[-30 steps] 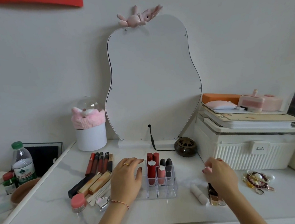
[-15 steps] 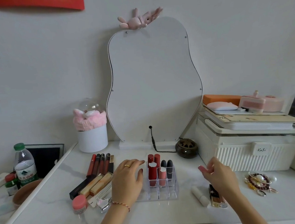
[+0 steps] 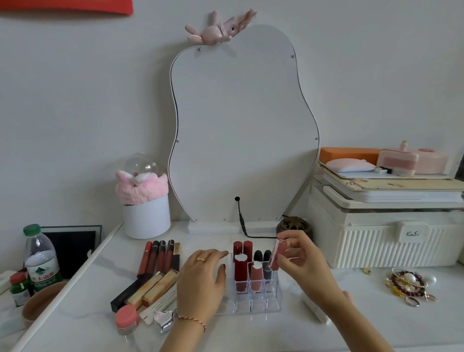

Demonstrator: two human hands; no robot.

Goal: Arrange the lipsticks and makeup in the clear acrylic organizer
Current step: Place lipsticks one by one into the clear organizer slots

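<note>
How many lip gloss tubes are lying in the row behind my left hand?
4, side by side on the table: tubes and, left of the organizer. The left hand may hide more.

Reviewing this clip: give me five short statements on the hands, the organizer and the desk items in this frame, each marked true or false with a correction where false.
1. The right hand pinches a pink lip tube over the clear organizer. True.
2. The left hand holds a lipstick. False: it rests open at the organizer's left side, holding nothing.
3. The organizer's front row is full. False: the lipsticks stand in the rear rows; the front slots look empty.
4. A water bottle stands at the far left. True.
5. The bracelets lie left of the organizer. False: they lie to its right.
</note>
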